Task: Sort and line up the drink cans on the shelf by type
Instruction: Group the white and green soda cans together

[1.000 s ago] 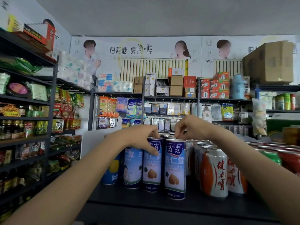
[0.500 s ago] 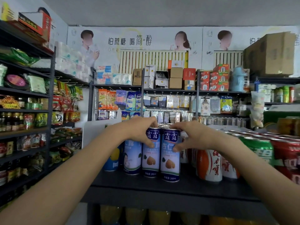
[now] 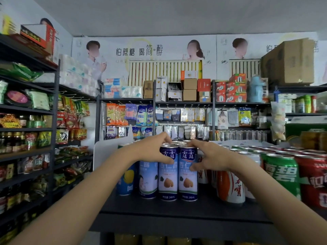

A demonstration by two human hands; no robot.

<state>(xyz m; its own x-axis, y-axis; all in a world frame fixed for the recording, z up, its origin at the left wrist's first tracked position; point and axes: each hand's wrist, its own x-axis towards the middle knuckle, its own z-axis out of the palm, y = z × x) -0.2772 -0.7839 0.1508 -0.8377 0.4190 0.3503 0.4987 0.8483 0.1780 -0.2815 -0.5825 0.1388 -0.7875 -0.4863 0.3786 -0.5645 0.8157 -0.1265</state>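
1. Hands are meeting over two blue-and-white almond drink cans standing side by side, touching, near the front of the dark shelf.
2. Left hand is curling round the left can, thumb on its label, fingers over the rim.
3. Right hand is gripping the right can likewise.
4. Orange-and-white cans, a green can and a red can are standing to the right.

- Two bare forearms enter from the lower left and lower right corners of the frame, narrowing toward the middle.
- No sleeve, cuff, glove, watch or ring shows on either arm.
- The left hand and right hand are bare, with slim fingers and short nails.
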